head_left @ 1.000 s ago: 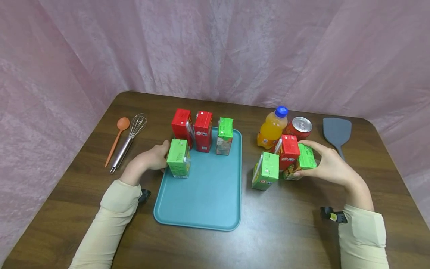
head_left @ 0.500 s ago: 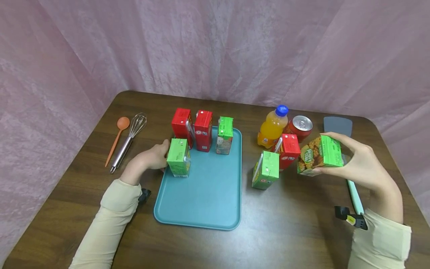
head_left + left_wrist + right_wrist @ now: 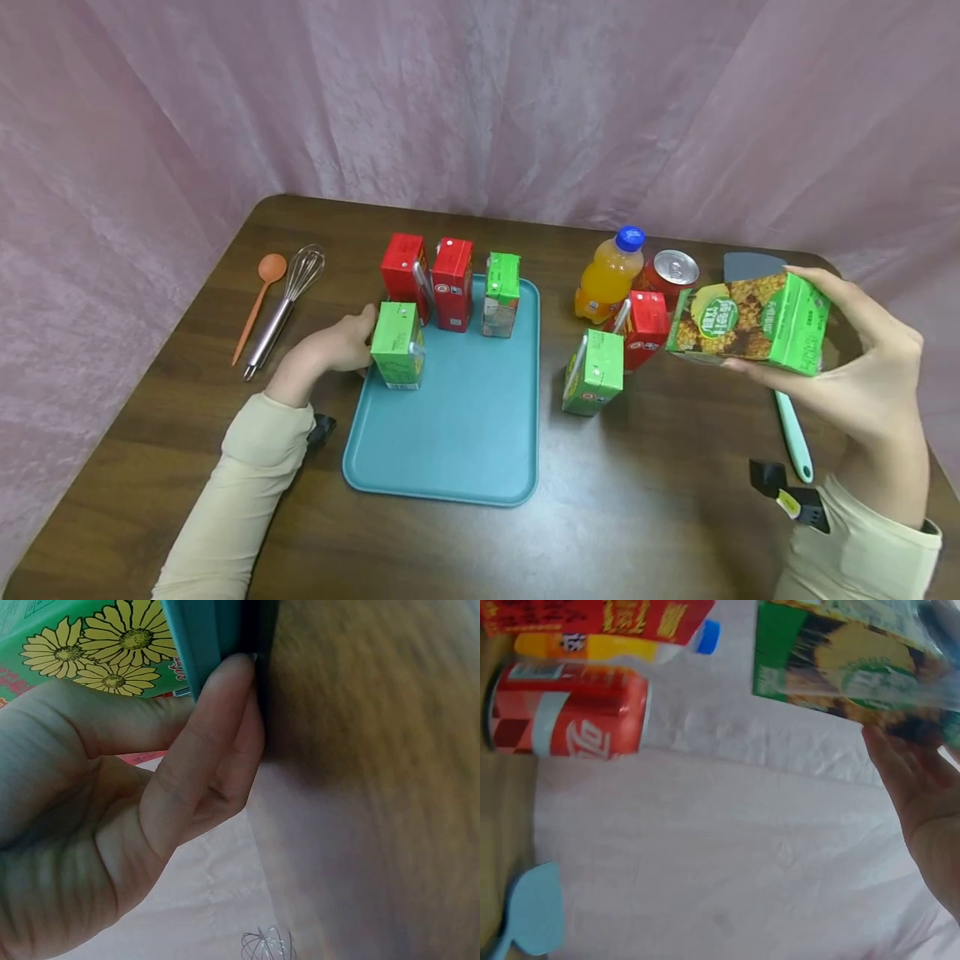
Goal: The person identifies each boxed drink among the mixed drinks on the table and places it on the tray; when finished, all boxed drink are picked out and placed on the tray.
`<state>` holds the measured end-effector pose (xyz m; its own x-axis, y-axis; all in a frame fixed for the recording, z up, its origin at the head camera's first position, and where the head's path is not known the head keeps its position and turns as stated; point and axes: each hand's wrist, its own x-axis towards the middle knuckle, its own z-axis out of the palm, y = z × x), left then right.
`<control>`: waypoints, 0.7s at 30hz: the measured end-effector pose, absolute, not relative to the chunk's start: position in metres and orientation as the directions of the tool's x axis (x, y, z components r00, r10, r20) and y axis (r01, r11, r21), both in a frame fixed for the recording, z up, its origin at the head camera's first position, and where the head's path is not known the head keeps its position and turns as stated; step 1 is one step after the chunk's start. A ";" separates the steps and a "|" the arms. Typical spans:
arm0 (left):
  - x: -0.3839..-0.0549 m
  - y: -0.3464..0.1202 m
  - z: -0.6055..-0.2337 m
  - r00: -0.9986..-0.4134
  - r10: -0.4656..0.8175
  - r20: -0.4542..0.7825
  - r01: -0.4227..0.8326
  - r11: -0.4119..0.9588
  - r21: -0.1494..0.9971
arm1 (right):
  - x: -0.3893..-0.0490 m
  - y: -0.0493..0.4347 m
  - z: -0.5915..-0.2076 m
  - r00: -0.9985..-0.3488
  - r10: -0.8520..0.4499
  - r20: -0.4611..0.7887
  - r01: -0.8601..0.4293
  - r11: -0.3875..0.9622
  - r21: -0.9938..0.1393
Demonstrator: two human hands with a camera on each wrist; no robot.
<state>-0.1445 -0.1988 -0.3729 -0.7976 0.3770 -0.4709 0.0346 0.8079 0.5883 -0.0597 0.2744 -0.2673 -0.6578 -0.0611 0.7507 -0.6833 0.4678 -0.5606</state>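
My right hand (image 3: 873, 375) grips a green drink carton (image 3: 750, 321) with brown-and-yellow pictures, thumb below and fingers above. It is tipped on its side in the air, over the table's right part. In the head view, my left hand (image 3: 333, 346) is at the left rim of the blue tray (image 3: 457, 442). The left wrist view shows thumb and fingers pinching the tray rim (image 3: 202, 645). Beside that hand stands a green carton with yellow flowers (image 3: 112, 649). Two red cartons (image 3: 453, 287) and a smaller green carton (image 3: 501, 296) stand at the tray's far end.
Right of the tray stand a green carton (image 3: 592, 371), a red carton (image 3: 641, 329), an orange drink bottle (image 3: 609, 279) and a red can (image 3: 671, 271). A spatula (image 3: 795, 433) lies at the right, partly hidden. An orange spoon (image 3: 258, 308) and a whisk (image 3: 288, 308) lie left.
My right hand has lifted the green carton from beside the red one, moved it right and up, and tipped it onto its side. My left hand has stayed at the tray rim.
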 end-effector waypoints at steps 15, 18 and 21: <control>-0.148 -0.200 -0.373 -0.801 0.376 -0.465 0.042 0.811 0.584 | -0.069 0.182 -0.241 -0.618 0.033 0.786 -0.752 0.269 -0.602; -0.147 -0.199 -0.373 -0.799 0.370 -0.474 0.033 0.814 0.580 | -0.073 0.166 -0.246 -0.665 -0.066 0.744 -0.728 0.283 -0.625; -0.146 -0.199 -0.372 -0.798 0.365 -0.479 0.029 0.818 0.575 | -0.079 0.150 -0.256 -0.693 -0.153 0.704 -0.711 0.308 -0.633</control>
